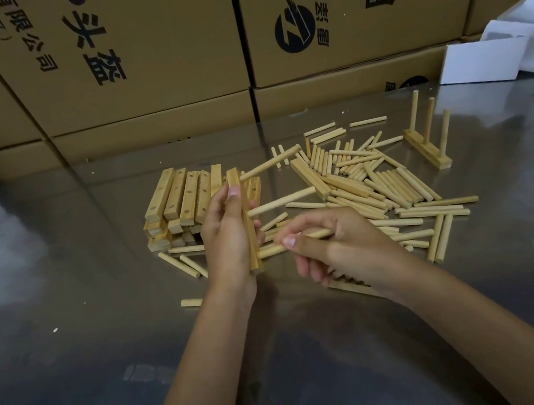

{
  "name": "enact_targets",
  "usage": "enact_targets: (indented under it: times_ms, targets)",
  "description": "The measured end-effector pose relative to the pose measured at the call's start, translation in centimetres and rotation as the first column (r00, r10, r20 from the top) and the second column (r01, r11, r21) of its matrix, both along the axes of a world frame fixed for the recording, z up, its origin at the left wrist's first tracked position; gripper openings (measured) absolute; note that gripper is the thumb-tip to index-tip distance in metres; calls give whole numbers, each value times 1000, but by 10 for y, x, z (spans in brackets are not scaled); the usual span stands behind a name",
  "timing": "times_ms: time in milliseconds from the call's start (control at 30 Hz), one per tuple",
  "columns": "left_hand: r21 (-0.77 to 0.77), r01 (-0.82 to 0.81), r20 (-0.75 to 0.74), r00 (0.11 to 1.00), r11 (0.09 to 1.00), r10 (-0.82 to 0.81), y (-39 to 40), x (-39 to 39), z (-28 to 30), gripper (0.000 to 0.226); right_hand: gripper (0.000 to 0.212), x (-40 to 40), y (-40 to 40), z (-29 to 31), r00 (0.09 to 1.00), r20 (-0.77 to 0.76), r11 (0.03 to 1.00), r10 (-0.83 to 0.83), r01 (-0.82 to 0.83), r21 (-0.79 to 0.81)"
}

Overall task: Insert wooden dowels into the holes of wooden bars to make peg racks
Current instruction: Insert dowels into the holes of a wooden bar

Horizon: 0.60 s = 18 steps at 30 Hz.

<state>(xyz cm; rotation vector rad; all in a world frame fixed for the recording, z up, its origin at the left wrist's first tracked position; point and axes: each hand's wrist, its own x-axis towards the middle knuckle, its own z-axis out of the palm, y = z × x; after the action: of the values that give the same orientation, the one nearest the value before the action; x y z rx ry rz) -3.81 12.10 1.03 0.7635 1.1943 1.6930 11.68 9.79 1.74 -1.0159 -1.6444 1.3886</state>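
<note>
Above the shiny metal surface (65,301), just in front of the stack of drilled bars (185,200), the left hand (229,239) grips a wooden bar (249,225) held upright. Two dowels (270,163) already stick out of that bar toward the loose dowel pile (377,185). The right hand (338,247) pinches a third dowel (302,240), its tip at the bar's lower end. Beyond the pile stands a finished peg rack (428,143), with cardboard boxes (138,48) behind.
</note>
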Motion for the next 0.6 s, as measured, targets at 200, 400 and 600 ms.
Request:
enact_targets:
  times_ms: [200, 400, 600]
  targets:
    - [2, -32, 229, 973, 999, 31, -1, -7, 4, 21, 40, 13, 5, 9, 994, -91, 977, 57, -75, -201]
    - [-25, -13, 259, 966, 1000, 19, 2, 12, -1, 40, 37, -28, -12, -13, 996, 78, 996, -39, 45, -71]
    - [13, 100, 220, 970, 995, -100, -1, 11, 1, 32, 17, -9, 4, -11, 944, 182, 958, -275, 252, 140]
